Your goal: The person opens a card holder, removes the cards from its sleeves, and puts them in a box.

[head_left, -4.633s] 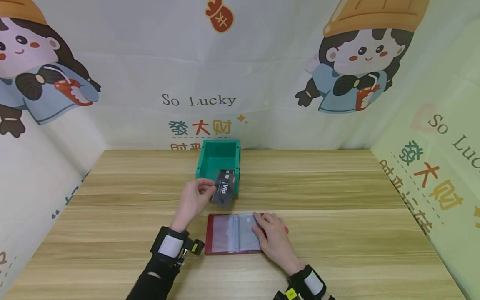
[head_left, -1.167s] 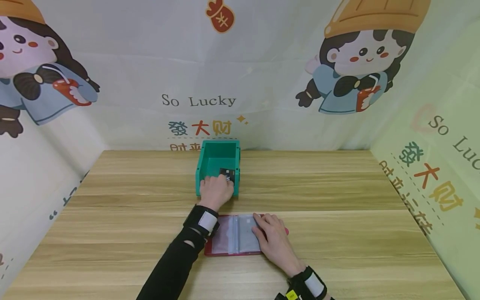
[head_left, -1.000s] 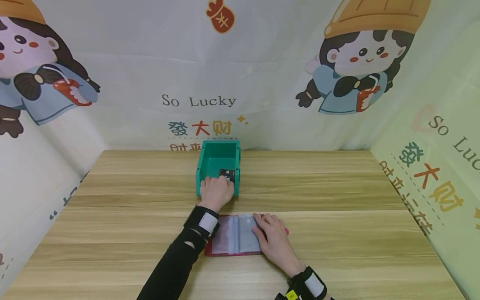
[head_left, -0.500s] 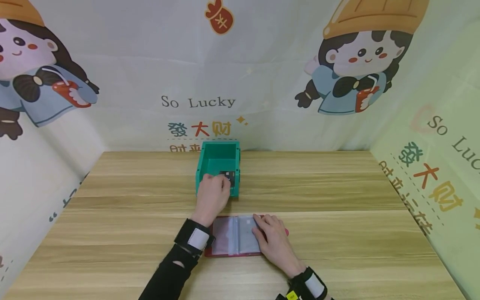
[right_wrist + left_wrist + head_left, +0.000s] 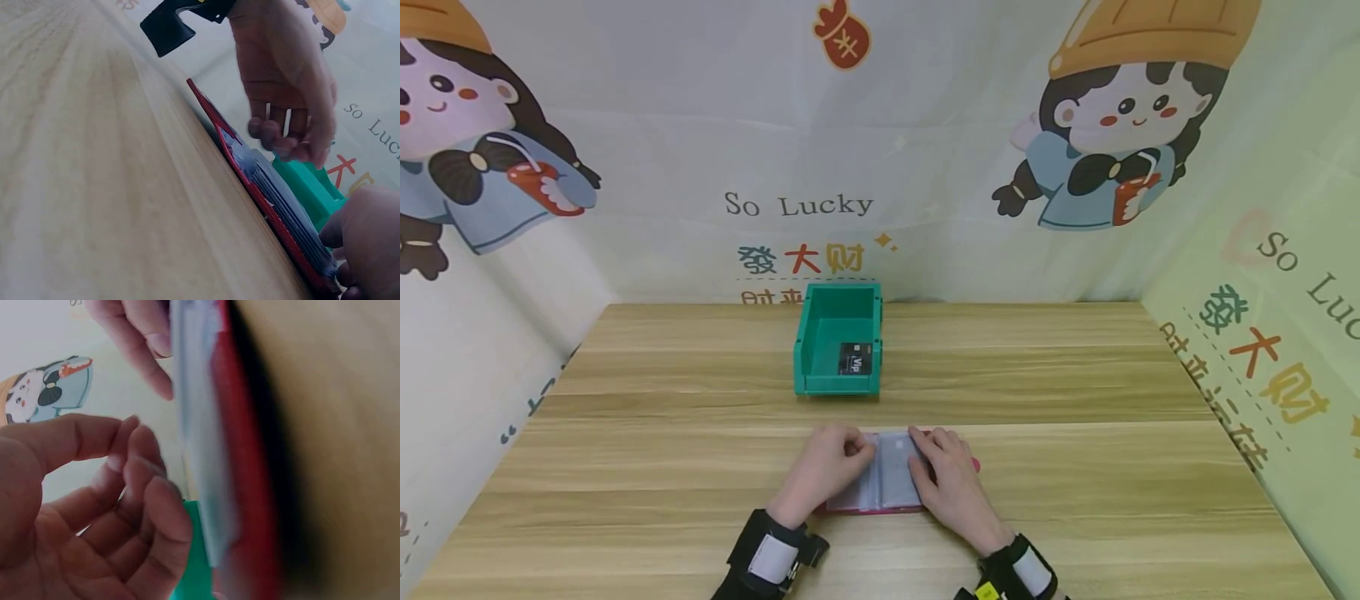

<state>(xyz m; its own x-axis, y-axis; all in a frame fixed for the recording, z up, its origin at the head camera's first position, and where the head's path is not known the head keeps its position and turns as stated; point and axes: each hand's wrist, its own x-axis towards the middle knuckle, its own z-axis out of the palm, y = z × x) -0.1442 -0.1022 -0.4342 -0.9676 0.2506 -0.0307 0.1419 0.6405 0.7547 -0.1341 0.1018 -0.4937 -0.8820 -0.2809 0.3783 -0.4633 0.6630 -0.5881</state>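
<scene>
An open red card holder [image 5: 895, 479] with clear plastic pages lies on the table in the head view. Over its left page hovers my left hand [image 5: 823, 467], fingers loosely curled, thumb near the fingertips [image 5: 165, 506], and nothing is seen between them. My right hand [image 5: 951, 483] rests on the right page with relaxed fingers. In the right wrist view a thick stack of pages [image 5: 281, 194] rises between the red covers. A black card marked VIP [image 5: 855, 359] lies inside the green bin [image 5: 837, 385], beyond the holder.
The wooden table [image 5: 1075, 400] reaches back to a white printed cloth backdrop [image 5: 940, 167]. Cloth also hangs along the left and right sides. The bin stands at the back, near the backdrop.
My left hand held VIP-marked black cardlike items at the bin earlier, then reached in. Now it has drawn back toward me over the holder, leaving a black card inside. My right hand has stayed put.
</scene>
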